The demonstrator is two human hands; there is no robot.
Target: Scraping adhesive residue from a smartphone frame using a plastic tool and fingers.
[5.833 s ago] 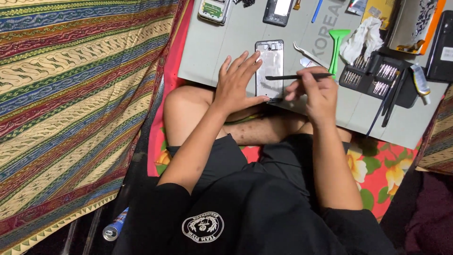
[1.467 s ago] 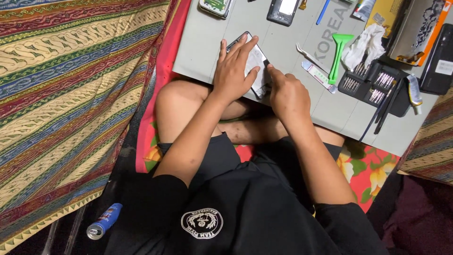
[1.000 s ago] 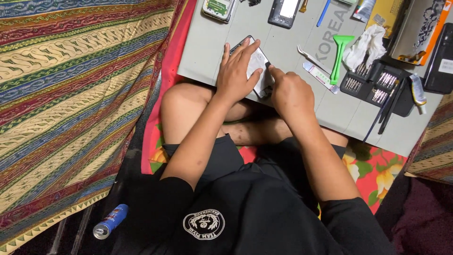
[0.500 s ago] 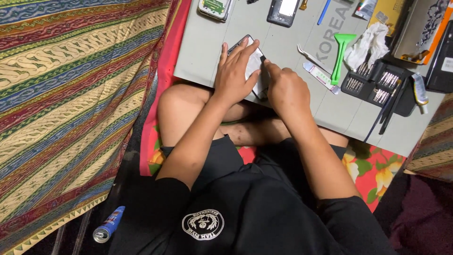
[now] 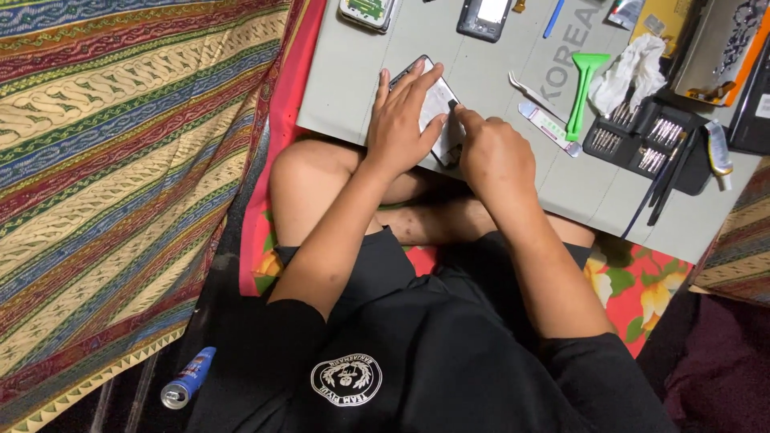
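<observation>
A makeshift phone-repair spot set up on the floor of a home: a person sits cross-legged on a red flowered sheet (image 5: pixel 642 289), beside a striped woven cloth (image 5: pixel 120 160) spread over the floor. A grey work mat (image 5: pixel 497 72) carries the trade's gear: a black tray of screwdriver bits (image 5: pixel 642 140), a green plastic pry tool (image 5: pixel 584 84), metal tweezers (image 5: pixel 531 90), and opened phones (image 5: pixel 484 18). A small blue can (image 5: pixel 186 378) lies nearby.
</observation>
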